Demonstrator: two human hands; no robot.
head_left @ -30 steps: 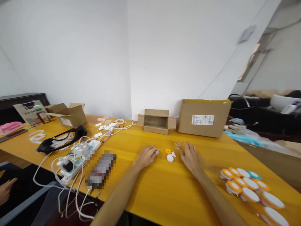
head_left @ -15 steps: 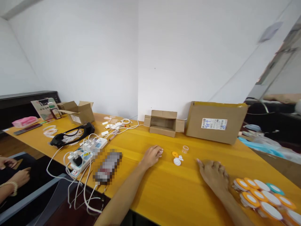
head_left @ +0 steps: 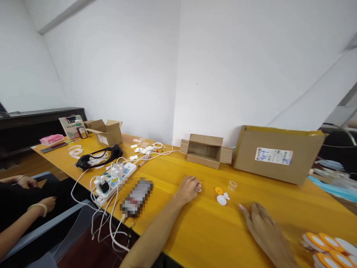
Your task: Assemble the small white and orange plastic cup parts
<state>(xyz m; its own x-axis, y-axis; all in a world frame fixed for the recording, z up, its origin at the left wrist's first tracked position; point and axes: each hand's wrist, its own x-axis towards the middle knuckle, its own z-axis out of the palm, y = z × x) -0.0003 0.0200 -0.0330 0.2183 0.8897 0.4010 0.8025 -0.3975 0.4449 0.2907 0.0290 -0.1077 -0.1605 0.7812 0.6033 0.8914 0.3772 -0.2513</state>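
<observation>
On the wooden table, my left hand (head_left: 189,189) is closed, its fingers curled round a small whitish piece (head_left: 199,187) that is mostly hidden. To its right lie an orange ring (head_left: 219,190), a white disc (head_left: 221,200) and a small white piece with lobes (head_left: 227,195). Just beyond them sits a short clear plastic cylinder (head_left: 232,185). My right hand (head_left: 263,230) is palm down at the table with its fingers stretched out, apart from these parts and slightly blurred. Several round orange-and-white capped items (head_left: 326,245) are grouped to the right of it, cut off by the frame edge.
A small open carton (head_left: 205,150) and a large cardboard box (head_left: 276,154) stand by the wall. Leftward are a phone (head_left: 137,198), a power strip (head_left: 115,182) with trailing cables, a black head strap (head_left: 99,158) and another open box (head_left: 107,132). A seated person's arms (head_left: 35,210) show at far left.
The view has turned left, so the table things appear farther right. My right hand has drawn slightly back towards me. My left hand stays closed beside the loose parts.
</observation>
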